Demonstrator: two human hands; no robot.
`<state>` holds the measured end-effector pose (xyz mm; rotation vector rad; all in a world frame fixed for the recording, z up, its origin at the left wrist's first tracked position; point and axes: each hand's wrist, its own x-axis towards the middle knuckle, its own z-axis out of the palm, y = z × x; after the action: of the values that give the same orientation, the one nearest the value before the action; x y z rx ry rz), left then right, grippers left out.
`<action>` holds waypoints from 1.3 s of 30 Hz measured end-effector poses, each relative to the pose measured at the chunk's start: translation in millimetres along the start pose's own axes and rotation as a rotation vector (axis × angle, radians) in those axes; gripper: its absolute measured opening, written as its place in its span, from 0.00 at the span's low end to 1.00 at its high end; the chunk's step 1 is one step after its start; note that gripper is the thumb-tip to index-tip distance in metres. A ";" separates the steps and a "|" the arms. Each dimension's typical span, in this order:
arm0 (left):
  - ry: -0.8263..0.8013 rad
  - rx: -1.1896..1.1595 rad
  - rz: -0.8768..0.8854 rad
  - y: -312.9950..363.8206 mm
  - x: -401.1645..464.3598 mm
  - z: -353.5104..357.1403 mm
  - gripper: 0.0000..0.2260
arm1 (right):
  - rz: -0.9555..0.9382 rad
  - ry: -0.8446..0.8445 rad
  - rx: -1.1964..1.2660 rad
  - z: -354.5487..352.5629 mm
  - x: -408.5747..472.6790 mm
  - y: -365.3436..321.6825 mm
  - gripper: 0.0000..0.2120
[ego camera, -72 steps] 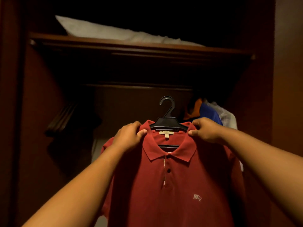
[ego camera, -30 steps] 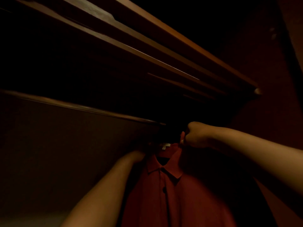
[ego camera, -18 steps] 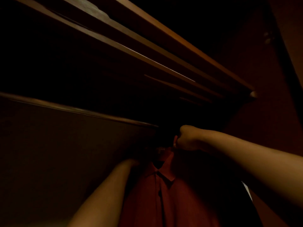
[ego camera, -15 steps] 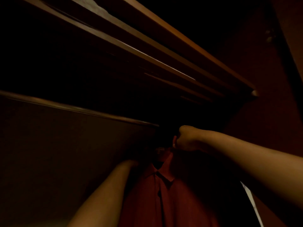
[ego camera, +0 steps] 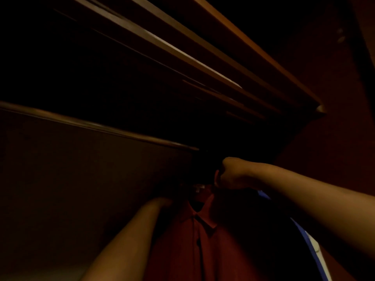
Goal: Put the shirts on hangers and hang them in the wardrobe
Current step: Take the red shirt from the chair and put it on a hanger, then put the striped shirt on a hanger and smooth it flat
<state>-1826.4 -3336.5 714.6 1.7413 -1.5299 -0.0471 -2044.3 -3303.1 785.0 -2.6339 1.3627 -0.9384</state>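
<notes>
The red polo shirt (ego camera: 194,240) hangs low in the middle of the dark wardrobe, its collar pointing up. My right hand (ego camera: 229,175) is a closed fist just above the right side of the collar; the black hanger under it is lost in shadow. My left forearm reaches up along the shirt's left side, and my left hand (ego camera: 164,201) sits at the left shoulder, mostly dark. The hanger's hook and the rail cannot be made out.
The wooden shelf edge (ego camera: 253,63) runs diagonally overhead to a rounded end (ego camera: 320,108) at the right wall. A wooden trim strip (ego camera: 101,126) crosses the back panel. A blue and white garment (ego camera: 312,246) hangs right of the red shirt.
Since 2.4 s ago I have moved the shirt on its hanger up into the wardrobe's dark interior. Over the last second my right fist has shifted slightly left and the blue garment has come into view.
</notes>
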 end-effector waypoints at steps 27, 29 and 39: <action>0.449 0.315 -0.022 94.4 -150.4 -45.0 0.17 | -0.444 0.049 0.197 -46.2 -88.9 31.5 0.10; 0.462 0.360 -0.073 106.2 -188.5 -34.3 0.16 | -0.503 0.028 0.294 -38.1 -108.0 43.3 0.08; 0.483 0.166 -0.547 66.5 -435.7 118.6 0.13 | -0.533 -0.514 0.510 153.9 -283.3 87.1 0.10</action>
<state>-2057.8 -3026.4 472.4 2.0708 -0.7058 0.2148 -2150.4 -3180.6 493.0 -2.5724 0.2668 -0.4705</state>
